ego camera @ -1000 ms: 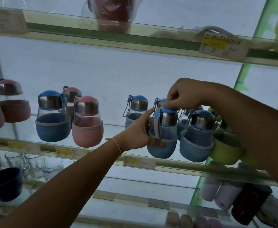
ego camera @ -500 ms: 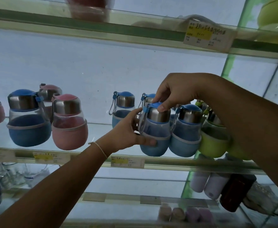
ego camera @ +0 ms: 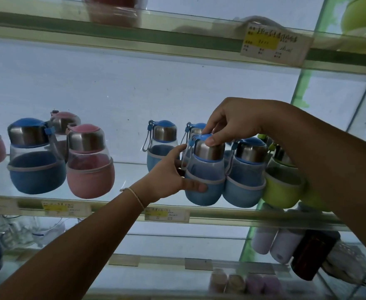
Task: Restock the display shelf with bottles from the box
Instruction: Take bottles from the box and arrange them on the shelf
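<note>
A small light-blue bottle (ego camera: 206, 169) with a steel cap and blue lid stands on the glass display shelf (ego camera: 121, 207). My left hand (ego camera: 169, 176) grips its body from the left, thumb across the front. My right hand (ego camera: 227, 124) pinches its lid from above. Beside it on the right stand another blue bottle (ego camera: 246, 176) and a green bottle (ego camera: 284, 187). Two more blue bottles (ego camera: 161, 141) stand behind. The box is out of view.
A large blue bottle (ego camera: 34, 156) and pink bottles (ego camera: 90, 163) stand at the shelf's left. A bare gap of glass lies between them and the small bottles. Price tags (ego camera: 167, 214) line the shelf edge. Cups and tumblers (ego camera: 279, 245) fill the lower shelf.
The view has shifted, so the shelf sits lower and further left in frame. My right hand moved from the rear bottles' lids onto the front bottle's lid. My left hand keeps its hold.
</note>
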A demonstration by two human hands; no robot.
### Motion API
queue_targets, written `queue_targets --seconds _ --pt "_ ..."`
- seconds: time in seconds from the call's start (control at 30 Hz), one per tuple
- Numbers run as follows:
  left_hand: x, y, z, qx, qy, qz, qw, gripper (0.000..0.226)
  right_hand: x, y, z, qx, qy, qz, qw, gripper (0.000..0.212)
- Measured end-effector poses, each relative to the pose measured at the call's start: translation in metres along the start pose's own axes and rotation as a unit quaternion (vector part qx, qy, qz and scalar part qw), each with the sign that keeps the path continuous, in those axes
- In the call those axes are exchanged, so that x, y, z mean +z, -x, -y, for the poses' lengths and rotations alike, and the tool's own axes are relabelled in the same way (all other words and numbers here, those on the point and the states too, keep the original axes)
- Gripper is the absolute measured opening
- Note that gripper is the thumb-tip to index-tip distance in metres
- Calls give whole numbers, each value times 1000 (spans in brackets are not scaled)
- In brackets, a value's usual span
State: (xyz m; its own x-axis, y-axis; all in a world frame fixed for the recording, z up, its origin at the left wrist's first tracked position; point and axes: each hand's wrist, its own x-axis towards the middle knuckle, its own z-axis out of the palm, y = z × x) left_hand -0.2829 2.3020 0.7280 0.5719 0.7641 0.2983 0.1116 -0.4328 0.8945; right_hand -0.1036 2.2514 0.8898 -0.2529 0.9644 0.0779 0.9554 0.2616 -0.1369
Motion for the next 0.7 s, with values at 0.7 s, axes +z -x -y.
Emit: queue_targets --seconds 0.7 --pt "3 4 4 32 4 3 999 89 -1 33 -26 9 -63 -75 995 30"
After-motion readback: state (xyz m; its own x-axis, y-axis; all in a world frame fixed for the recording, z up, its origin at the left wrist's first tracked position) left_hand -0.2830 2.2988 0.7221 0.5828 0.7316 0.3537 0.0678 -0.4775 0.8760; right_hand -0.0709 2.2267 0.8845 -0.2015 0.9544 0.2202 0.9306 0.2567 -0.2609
